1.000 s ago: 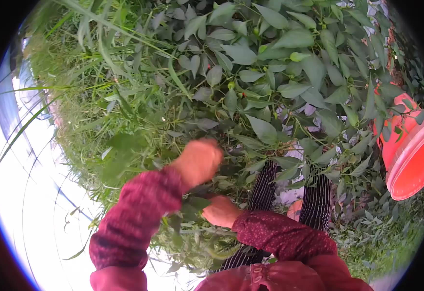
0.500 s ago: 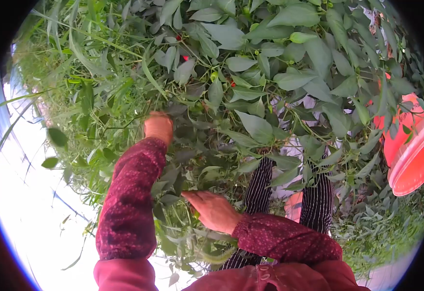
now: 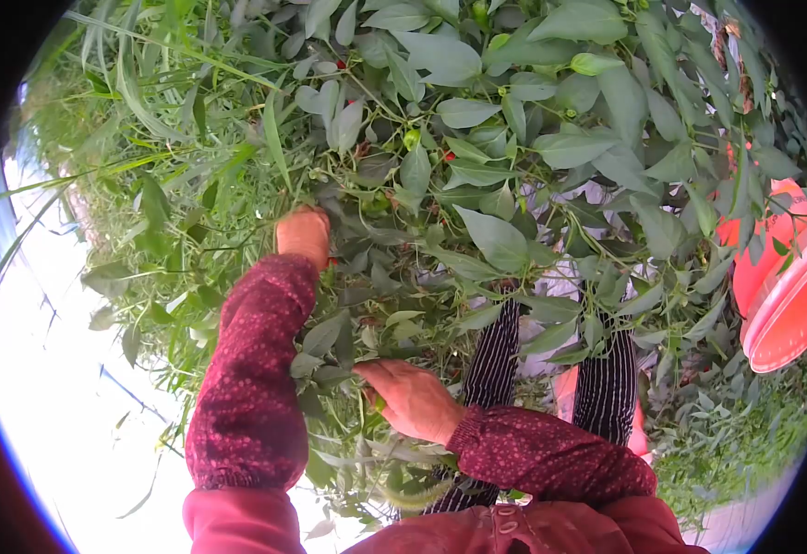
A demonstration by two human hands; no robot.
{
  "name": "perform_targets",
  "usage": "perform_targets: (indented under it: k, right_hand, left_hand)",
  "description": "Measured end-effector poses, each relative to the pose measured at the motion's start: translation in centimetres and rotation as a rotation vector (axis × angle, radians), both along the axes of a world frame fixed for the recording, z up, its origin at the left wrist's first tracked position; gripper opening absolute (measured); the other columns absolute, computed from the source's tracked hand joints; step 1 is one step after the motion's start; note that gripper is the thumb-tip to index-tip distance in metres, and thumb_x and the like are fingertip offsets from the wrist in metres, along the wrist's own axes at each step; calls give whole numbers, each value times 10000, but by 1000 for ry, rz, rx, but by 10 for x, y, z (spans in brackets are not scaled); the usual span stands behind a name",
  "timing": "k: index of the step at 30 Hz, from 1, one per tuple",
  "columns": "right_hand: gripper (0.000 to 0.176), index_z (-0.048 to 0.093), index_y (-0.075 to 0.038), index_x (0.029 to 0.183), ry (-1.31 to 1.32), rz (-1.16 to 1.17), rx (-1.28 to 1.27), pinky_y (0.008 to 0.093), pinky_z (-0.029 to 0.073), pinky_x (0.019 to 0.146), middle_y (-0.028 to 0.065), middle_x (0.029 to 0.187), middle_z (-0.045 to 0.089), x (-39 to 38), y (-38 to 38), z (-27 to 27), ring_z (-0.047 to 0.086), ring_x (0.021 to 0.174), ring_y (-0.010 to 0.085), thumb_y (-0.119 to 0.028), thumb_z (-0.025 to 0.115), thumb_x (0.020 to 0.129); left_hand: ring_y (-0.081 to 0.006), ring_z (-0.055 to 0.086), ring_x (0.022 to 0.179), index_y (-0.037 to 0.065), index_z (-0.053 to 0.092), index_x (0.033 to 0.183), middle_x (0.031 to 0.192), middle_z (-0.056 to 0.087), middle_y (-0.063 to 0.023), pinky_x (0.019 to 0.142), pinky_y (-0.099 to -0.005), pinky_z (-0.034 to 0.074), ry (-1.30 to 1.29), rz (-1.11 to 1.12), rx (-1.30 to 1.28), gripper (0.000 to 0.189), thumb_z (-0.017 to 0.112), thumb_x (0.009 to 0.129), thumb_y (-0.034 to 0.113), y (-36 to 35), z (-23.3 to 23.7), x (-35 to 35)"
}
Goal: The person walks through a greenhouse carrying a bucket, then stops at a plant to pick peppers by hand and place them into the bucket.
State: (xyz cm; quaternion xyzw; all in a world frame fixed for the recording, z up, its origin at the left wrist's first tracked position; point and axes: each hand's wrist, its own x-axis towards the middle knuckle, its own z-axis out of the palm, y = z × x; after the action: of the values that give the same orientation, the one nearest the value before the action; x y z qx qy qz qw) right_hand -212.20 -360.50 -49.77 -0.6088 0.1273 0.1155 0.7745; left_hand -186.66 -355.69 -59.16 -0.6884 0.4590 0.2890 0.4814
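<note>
My left hand (image 3: 303, 234) is curled in among the pepper plants at the centre left, and leaves and stems hide its fingertips. Whatever it grips does not show. A small red pepper (image 3: 332, 261) peeks out beside its wrist. Lower down, my right hand (image 3: 413, 403) reaches in from the right, back upward and fingers bent under. A small green pepper (image 3: 379, 404) shows at the curled fingers of that hand. Dark leaves (image 3: 326, 342) hang between the two hands. A green pepper (image 3: 411, 139) grows on the bush above them.
Broad-leaved pepper plants (image 3: 491, 242) fill the front and right. Tall grass (image 3: 136, 88) crowds the left. A red bucket (image 3: 782, 286) stands at the right behind foliage. My legs in striped trousers (image 3: 604, 388) are among the plants. Pale sheeting (image 3: 53, 369) lies at far left.
My left hand stays nearly in place, its blur gone, and the leafy sprig left of it has shifted. My right hand has moved slightly right. The view has shifted a little.
</note>
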Motion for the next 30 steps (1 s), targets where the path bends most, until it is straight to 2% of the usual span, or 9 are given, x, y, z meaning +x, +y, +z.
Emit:
perform_targets:
  k: [3, 7, 10, 13, 15, 17, 19, 25, 30]
  right_hand:
    - [516, 437, -9, 1141, 5, -31, 14, 351, 445, 867, 146, 1055, 531, 1, -2, 1, 537, 980, 285, -63, 649, 674]
    - [488, 445, -10, 1118, 22, -38, 39, 359, 452, 835, 137, 1005, 536, 0, 7, -2, 541, 954, 285, -62, 646, 676]
    - [472, 448, -9, 1108, 15, -53, 28, 358, 453, 828, 132, 990, 538, 0, 5, 0, 544, 942, 283, -62, 642, 680]
    - [462, 453, -8, 1099, 28, 4, 29, 357, 454, 825, 128, 988, 539, 0, 4, 2, 546, 934, 279, -69, 643, 683]
    - [456, 454, -8, 1095, 25, 9, 29, 357, 454, 822, 127, 981, 541, -1, 9, 0, 547, 929, 277, -74, 644, 686]
    - [450, 455, -8, 1091, 14, 14, 22, 357, 455, 819, 126, 974, 542, -1, 10, 2, 548, 924, 274, -79, 644, 688]
    - [450, 452, -7, 1091, -29, -35, -38, 355, 454, 819, 127, 957, 547, -3, 6, 4, 551, 915, 270, -97, 646, 696]
    - [450, 443, 4, 1091, -22, 99, 6, 356, 473, 794, 122, 947, 551, -4, 6, 10, 557, 902, 260, -108, 642, 703]
    - [360, 477, -34, 1046, 25, 14, 46, 372, 487, 726, 102, 909, 554, -4, 10, 4, 574, 837, 259, -84, 612, 716]
  left_hand:
    - [-234, 614, 812, 58, 584, 969, 892, 625, -100, 654, -326, 495, 38, 4, 18, 204, 567, 781, 136, -1, 12, -6]
    - [-252, 609, 780, 48, 550, 953, 838, 613, -114, 617, -343, 479, 202, -9, 53, 174, 514, 791, 100, -12, 37, -15]
    - [-244, 566, 677, 49, 496, 858, 706, 529, -97, 598, -339, 457, 396, -263, -275, 149, 519, 729, 120, -3, 55, -18]
    - [-252, 559, 693, 56, 476, 841, 731, 517, -89, 579, -327, 447, 605, -354, -272, 134, 523, 733, 119, -6, 76, -27]
    - [-227, 563, 707, 50, 502, 848, 734, 527, -75, 611, -329, 447, 585, -409, -249, 166, 532, 719, 151, 1, 73, -28]
    - [-217, 565, 708, 59, 507, 833, 724, 520, -70, 588, -330, 446, 318, -188, -189, 155, 532, 705, 142, 4, 65, -21]
    - [-215, 568, 690, 66, 512, 820, 723, 521, -76, 566, -332, 448, 283, -258, -144, 149, 536, 692, 138, 5, 63, -27]
    - [-233, 568, 655, 68, 515, 790, 709, 517, -80, 560, -323, 461, 847, -300, -154, 132, 541, 675, 125, 0, 103, -54]
    - [-191, 559, 656, 75, 511, 743, 689, 500, -48, 566, -314, 461, 927, -331, -228, 158, 564, 630, 172, -27, 142, -62]
